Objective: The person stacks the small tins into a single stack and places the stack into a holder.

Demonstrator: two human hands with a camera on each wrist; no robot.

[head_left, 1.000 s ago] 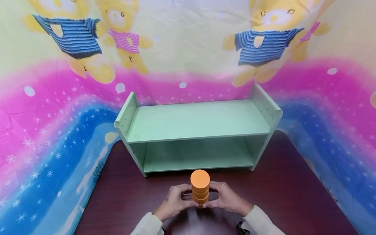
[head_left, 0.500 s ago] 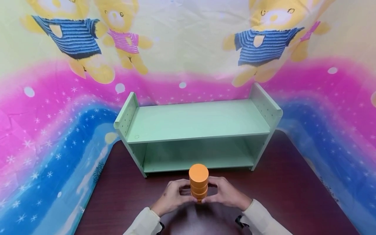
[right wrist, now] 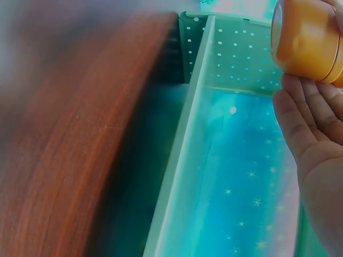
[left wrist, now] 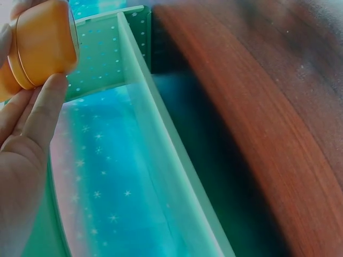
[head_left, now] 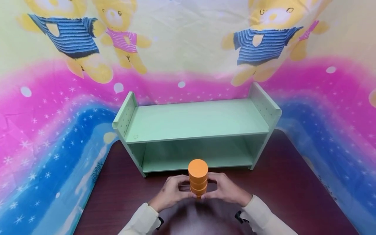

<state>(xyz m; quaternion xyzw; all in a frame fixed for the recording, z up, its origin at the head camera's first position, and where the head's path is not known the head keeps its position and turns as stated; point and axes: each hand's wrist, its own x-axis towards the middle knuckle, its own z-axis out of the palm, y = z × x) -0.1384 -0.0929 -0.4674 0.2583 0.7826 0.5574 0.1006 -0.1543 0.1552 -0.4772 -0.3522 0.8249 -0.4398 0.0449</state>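
Observation:
In the head view, a column of orange round jars (head_left: 198, 169), seemingly stacked one on another, stands upright between both hands in front of the shelf. My left hand (head_left: 173, 192) grips its left side, thumb at the near side low down and fingers behind. From the right, my right hand (head_left: 225, 189) holds it the same way. The left wrist view has an orange jar (left wrist: 45, 43) against my left fingertips (left wrist: 53, 88). An orange jar (right wrist: 305, 40) also touches the right fingertips (right wrist: 292, 85) in the right wrist view. The column's lowest part is partly hidden by the thumbs.
A pale green two-tier shelf (head_left: 196, 120) with raised, perforated side panels stands behind the hands on a dark red-brown table (head_left: 117, 199). A printed cloth backdrop (head_left: 182, 58) with bears and snowflakes surrounds the table's back and sides.
Both hands have carried the orange jar column a little forward, toward the shelf, and slightly left. Their hold on it looks the same.

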